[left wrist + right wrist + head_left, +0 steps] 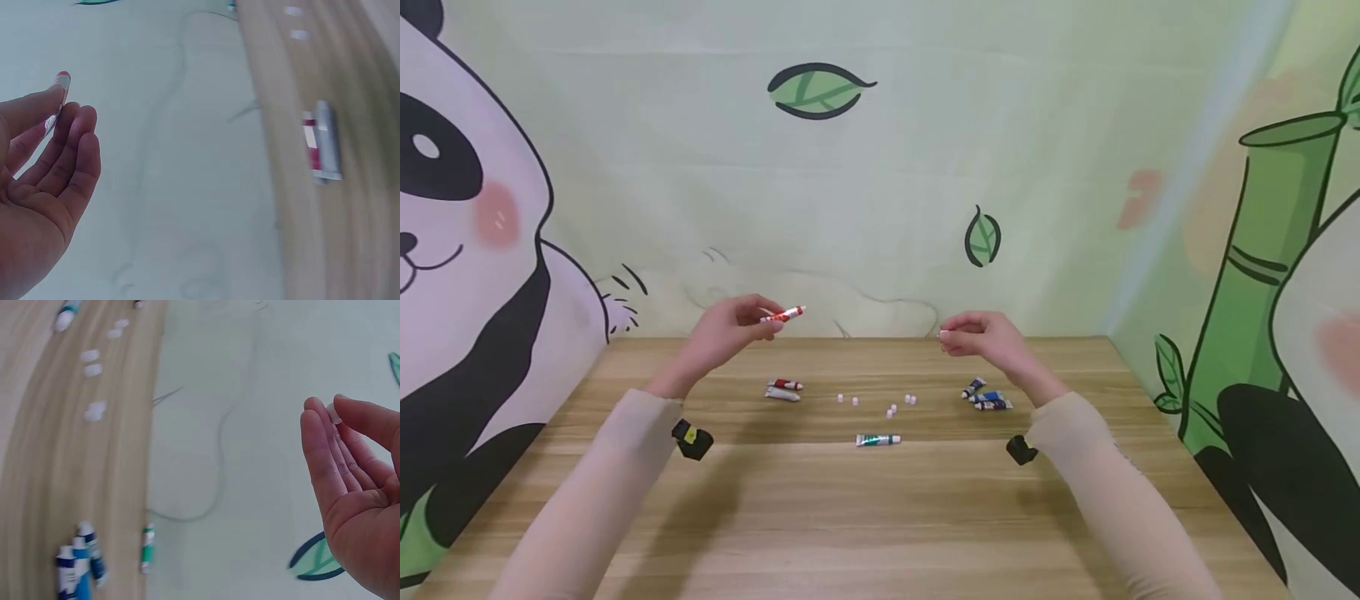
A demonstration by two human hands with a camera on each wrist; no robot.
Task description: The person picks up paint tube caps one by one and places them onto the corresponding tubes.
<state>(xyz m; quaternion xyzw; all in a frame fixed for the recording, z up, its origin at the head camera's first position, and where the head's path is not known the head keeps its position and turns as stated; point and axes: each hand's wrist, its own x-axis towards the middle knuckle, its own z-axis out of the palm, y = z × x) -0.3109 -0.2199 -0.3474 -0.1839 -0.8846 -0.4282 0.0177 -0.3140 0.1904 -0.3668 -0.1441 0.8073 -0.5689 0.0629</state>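
Above the back of the table my left hand (pixel 730 329) pinches a small white and orange-red paint tube (pixel 786 315) between thumb and fingers. The tube tilts, its narrow end pointing up and to the right. Across a gap, my right hand (pixel 985 337) holds a small white cap (pixel 334 414) at its thumb and fingertips. Below the left hand lie a dark red tube (pixel 786 384) and a silvery tube (pixel 782 395), side by side. Several blue tubes (pixel 988 397) are grouped under the right hand.
Several loose white caps (pixel 891 411) are scattered mid-table. Nearer to me lies a green tube (pixel 877 440). Another green tube (pixel 147 549) sits by the table's far edge in the right wrist view. A printed cloth wall (pixel 880 192) stands directly behind the wooden table (pixel 865 525).
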